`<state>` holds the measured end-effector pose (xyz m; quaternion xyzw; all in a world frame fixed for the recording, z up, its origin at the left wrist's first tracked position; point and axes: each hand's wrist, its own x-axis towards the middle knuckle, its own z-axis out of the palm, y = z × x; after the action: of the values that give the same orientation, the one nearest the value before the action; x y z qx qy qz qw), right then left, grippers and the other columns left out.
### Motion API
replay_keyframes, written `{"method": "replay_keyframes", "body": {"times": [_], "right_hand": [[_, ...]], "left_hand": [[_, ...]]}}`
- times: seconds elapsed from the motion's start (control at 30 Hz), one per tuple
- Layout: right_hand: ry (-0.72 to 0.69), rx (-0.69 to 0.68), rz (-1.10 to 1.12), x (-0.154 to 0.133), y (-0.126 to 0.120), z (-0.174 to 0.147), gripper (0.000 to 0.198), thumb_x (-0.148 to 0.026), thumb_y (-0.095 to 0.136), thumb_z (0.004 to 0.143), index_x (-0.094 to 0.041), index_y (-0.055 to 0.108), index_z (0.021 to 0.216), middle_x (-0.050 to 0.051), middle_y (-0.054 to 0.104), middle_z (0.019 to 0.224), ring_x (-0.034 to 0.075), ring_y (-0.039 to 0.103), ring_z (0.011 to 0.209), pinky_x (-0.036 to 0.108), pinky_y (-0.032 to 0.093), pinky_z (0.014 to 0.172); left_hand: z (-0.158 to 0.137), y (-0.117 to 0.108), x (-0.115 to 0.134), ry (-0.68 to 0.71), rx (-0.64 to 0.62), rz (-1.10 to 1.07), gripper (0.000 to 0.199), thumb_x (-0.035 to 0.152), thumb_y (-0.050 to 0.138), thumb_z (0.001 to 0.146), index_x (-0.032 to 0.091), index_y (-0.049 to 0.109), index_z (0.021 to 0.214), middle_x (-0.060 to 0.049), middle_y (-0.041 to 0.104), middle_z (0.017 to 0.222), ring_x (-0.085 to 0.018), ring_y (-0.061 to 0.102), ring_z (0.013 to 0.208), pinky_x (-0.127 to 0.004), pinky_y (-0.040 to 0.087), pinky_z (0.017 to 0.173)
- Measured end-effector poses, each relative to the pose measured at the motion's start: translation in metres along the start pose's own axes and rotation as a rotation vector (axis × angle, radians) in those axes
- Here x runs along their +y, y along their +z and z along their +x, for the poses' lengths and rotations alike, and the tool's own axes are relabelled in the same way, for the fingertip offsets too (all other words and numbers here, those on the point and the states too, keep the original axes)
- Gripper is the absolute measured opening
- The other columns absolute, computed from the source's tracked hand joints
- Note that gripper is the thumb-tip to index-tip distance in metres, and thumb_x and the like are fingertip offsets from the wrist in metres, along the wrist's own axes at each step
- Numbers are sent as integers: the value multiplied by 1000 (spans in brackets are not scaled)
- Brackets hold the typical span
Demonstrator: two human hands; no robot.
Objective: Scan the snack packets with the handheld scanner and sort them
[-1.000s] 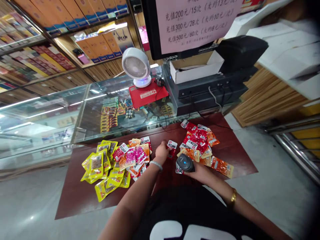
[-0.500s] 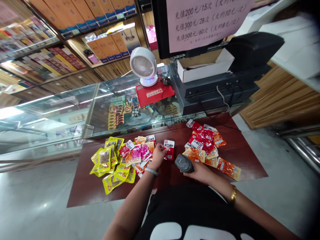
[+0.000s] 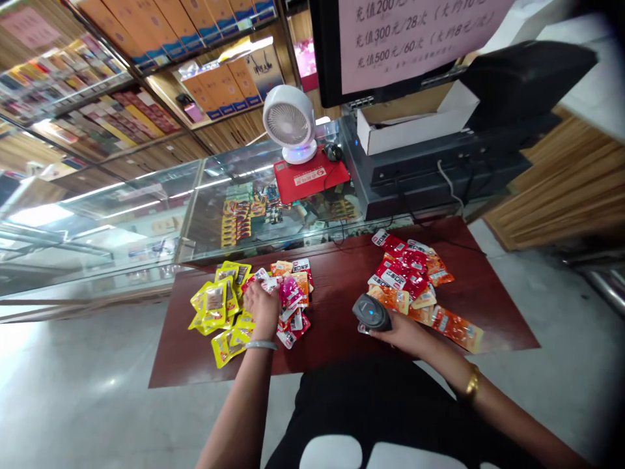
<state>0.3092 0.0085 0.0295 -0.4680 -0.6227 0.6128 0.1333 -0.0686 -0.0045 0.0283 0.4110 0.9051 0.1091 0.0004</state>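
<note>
1 white fan (image 3: 289,120) stands beyond the yellow packets (image 3: 213,301).

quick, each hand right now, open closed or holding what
Left hand: at the shiny red, pink and orange plastic packets; grip cannot be told.
Right hand: closed around a rounded dark grey handheld scanner.

A bare lane of bench (image 3: 334,286) runs near to far between the pink packets (image 3: 291,292) on the left and the scanner (image 3: 371,314) in the right hand (image 3: 404,334). Yellow packets (image 3: 215,301) obstruct farther left, red packets (image 3: 414,281) the far right; the glass case (image 3: 288,236) bounds the far side.
</note>
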Motion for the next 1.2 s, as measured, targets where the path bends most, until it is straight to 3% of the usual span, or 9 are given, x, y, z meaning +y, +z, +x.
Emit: {"method": "replay_keyframes", "body": {"times": [0.13,0.27,0.4,0.53,0.63,0.77,0.9,1.07,1.2], "right_hand": [[24,36,47,0,-15,-7,55,-45,77,72,-21,66,120,8,72,121,32,63,116,47,47,104],[74,69,81,11,-30,-19,51,-42,75,74,-20,67,119,8,73,118,33,64,115,47,47,103],[174,192,67,28,-43,-34,53,-45,75,72,-18,67,118,11,73,116,34,65,113,47,49,100],[267,242,-1,42,-53,-46,51,-47,74,72,-18,69,113,11,76,110,35,67,108,47,51,96],[291,264,-9,47,-57,-50,50,-48,74,71,-18,70,111,11,76,109,35,67,109,46,50,96],[278,259,-12,48,-56,-48,50,-47,75,71,-19,70,113,10,75,111,34,67,109,46,50,97],[208,212,42,40,-48,-41,49,-44,75,72,-21,69,114,9,75,113,33,67,110,46,50,98],[102,61,54,19,-30,-25,52,-44,76,72,-20,66,118,8,74,116,32,66,111,46,50,98],[46,-38,18,1,-16,-7,50,-43,78,70,-21,69,114,7,75,112,32,68,107,45,50,97]], "left_hand": [[-38,28,75,372,-328,-151,26,36,62,82,21,63,104,-10,65,107,-27,55,109,-40,39,99],[-91,56,144,542,-593,-188,45,41,71,76,21,62,115,-12,61,116,-27,52,112,-39,37,99],[-122,65,178,668,-657,-69,78,48,76,70,21,46,137,-15,48,133,-32,43,120,-42,35,100],[-122,65,192,950,-654,-38,65,34,66,81,37,42,141,-9,40,141,-30,37,125,-44,32,102],[-111,66,197,1011,-657,-3,50,30,64,82,34,55,130,-10,43,138,-31,38,124,-46,32,102],[-95,69,189,939,-714,-59,32,32,71,76,22,67,106,-14,60,116,-30,50,114,-44,36,99],[-85,73,162,598,-903,-323,18,30,64,81,24,71,96,-8,70,87,-24,64,88,-35,44,87],[-81,68,130,61,-994,-975,40,52,60,80,15,70,94,-10,72,90,-20,65,80,-32,50,78],[-79,53,114,-95,-914,-1168,51,60,62,75,13,69,95,-10,71,85,-19,64,76,-33,51,76]]}}
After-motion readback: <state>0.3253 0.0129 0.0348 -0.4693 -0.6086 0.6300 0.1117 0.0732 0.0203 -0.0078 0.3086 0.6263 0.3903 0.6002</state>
